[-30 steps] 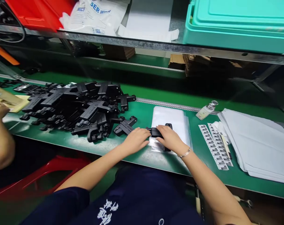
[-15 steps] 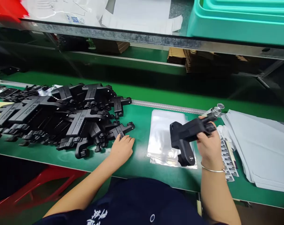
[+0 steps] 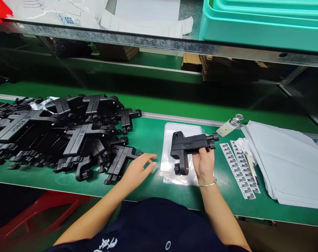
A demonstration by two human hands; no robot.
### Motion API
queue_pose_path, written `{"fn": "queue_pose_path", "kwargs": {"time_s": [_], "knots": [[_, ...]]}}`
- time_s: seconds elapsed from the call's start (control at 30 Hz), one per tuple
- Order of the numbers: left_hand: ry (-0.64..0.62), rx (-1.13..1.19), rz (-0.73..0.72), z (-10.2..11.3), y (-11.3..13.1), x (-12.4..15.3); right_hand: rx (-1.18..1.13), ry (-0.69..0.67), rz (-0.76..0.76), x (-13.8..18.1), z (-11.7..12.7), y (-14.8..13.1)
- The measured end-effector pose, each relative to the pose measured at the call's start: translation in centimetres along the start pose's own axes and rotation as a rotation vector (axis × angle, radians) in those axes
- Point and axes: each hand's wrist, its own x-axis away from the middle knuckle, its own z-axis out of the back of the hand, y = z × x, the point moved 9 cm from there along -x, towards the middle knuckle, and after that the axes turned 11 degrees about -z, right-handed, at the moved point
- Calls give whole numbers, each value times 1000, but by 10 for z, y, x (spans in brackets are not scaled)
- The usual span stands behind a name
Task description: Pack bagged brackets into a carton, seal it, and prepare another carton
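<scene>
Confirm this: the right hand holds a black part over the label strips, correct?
Not quite. The head view shows the right hand holding the black part over the clear bags, not the label strips beside them.

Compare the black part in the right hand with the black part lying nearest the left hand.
The held part is lifted above the clear bags, gripped by the right hand; the lying part rests on the green table, ungripped beside the open left hand. The lying part shows lettering; the held part shows none. Both are black plastic.
</scene>
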Motion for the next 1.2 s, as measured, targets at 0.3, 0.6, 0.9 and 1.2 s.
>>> {"fn": "queue_pose_path", "kwargs": {"time_s": [0.3,0.6,0.9,1.2], "knots": [[320,1060,492,-49,-27,-27,358,-256,-152,37,-7,24],[207,463,-32,-27,-12,-35,353,-73,-538,50,37,72],[-295,-494,-217,44,-7,-8,29,196,-472,45,85,77],[-477,-948,-335,11,-36,-4,23,266,-395,32,102,64]]}}
